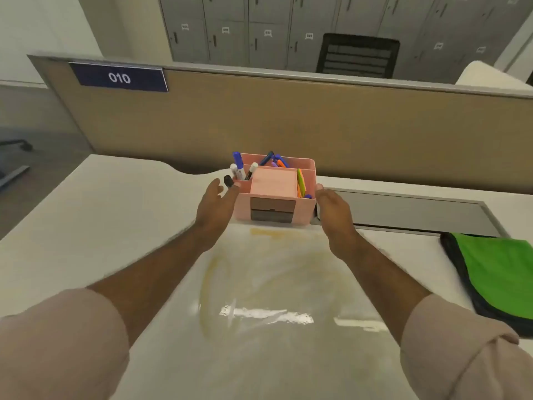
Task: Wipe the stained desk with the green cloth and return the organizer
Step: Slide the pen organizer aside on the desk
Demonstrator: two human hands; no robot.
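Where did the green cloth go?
The green cloth lies flat on the right edge of the desk in the head view, just right of the person's right forearm and in front of the grey tray, away from the pink organizer.

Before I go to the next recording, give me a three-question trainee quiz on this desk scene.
1. True or false: the green cloth is held in the right hand.
2. What flanks the pink organizer? A) both hands B) only the left hand C) neither
3. Fill in: the yellowish stain on the desk lies ____ the organizer, toward the camera.

Key
1. False; it lies on the desk at right.
2. A
3. in front of
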